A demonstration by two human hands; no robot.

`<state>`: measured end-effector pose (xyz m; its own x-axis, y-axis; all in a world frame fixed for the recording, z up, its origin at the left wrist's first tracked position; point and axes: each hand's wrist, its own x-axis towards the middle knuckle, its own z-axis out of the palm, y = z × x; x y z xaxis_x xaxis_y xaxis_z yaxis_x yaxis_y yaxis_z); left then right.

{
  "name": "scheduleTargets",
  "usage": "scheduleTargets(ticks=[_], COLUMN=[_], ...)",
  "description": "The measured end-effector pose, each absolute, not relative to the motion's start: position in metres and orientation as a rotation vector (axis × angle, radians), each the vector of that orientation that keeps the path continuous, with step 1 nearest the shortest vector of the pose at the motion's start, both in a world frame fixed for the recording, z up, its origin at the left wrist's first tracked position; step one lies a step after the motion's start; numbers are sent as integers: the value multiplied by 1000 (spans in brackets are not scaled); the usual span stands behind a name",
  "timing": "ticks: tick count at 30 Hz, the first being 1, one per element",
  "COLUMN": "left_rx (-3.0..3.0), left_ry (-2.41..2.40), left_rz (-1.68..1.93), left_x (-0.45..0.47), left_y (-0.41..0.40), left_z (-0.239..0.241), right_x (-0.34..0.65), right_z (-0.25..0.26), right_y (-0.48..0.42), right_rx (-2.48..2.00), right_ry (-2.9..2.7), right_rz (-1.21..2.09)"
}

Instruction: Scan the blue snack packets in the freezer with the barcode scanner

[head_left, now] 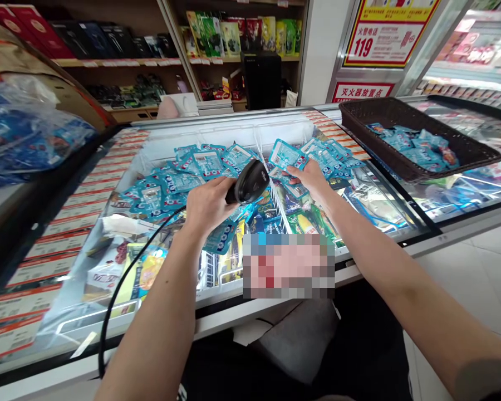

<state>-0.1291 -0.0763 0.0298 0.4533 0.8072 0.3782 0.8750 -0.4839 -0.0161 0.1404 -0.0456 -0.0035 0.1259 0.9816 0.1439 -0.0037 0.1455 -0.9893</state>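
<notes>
My left hand point(209, 203) is closed around a black barcode scanner point(250, 181), whose black cable point(121, 289) runs down to the lower left. The scanner's head faces a blue packet point(287, 156) that my right hand point(311, 178) holds up by its lower edge. Both hands are over an open chest freezer point(234, 131). Many identical blue packets point(187, 172) lie heaped inside it, to the left and right of a white wire divider.
A dark basket point(476, 150) with more blue packets sits on the freezer's glass lid at right. Clear bags of blue packets point(25, 133) and a cardboard box are at left. Shelves of goods stand behind. Other frozen goods lie under the near glass.
</notes>
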Motion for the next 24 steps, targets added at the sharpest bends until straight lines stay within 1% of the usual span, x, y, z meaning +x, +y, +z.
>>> scheduleTargets(ticks=[12,17,20,24], left_rx=[-2499,-2493,-2453,-2398], left_ry=[-1423,-1380,-1390,-1424], left_rz=[-374,-438,-516,-561], left_x=[-129,-131,-136,-141], left_y=[-75,-75,-73,-70], left_z=[30,30,29,27], right_x=[139,142,147,155], right_z=[-7,-8,-7,-4], right_y=[-41,-39,-40,-39], right_rx=[-1177,-1165,-1310,-1655], right_ry=[-1183,-1201,-1266,-1413], right_rz=[998,954,728,245])
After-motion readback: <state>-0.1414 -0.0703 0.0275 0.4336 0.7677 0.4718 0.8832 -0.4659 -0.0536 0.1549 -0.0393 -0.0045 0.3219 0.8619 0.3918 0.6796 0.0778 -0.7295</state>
